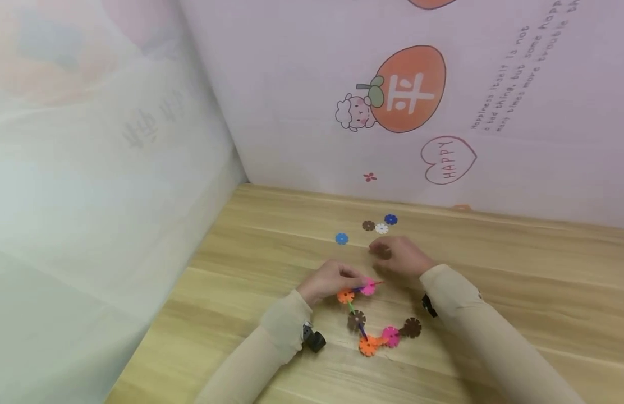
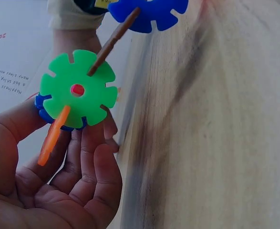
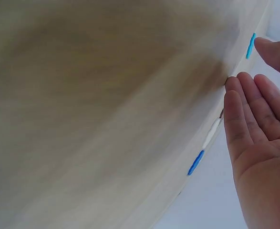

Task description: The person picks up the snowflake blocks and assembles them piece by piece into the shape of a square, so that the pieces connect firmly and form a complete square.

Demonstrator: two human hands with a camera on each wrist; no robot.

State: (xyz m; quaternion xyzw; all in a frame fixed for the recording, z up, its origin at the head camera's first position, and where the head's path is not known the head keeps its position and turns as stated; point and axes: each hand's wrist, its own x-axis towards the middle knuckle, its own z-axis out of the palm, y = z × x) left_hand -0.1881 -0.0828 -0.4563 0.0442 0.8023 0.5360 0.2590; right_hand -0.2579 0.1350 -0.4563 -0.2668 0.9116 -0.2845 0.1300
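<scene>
In the head view my left hand (image 1: 329, 281) pinches the upper end of a chain of notched plastic discs, by a pink disc (image 1: 368, 287) and a dark blue one. The chain runs down through an orange disc (image 1: 345, 296) and a brown disc (image 1: 356, 320) to a brown disc (image 1: 412, 327) at its right end. Close up in the left wrist view, a green disc (image 2: 77, 102) stands before the fingers of my left hand (image 2: 58, 186). My right hand (image 3: 264, 129), fingers extended and thumb apart, hovers low over the table with nothing visible in its grip.
Beyond my hands lie loose discs: light blue (image 1: 342, 239), brown (image 1: 368, 225), white (image 1: 381, 228) and dark blue (image 1: 390, 219). The wooden table (image 1: 271, 224) meets a printed cloth wall (image 1: 302, 140) at the back and a pale one (image 1: 155, 185) on the left.
</scene>
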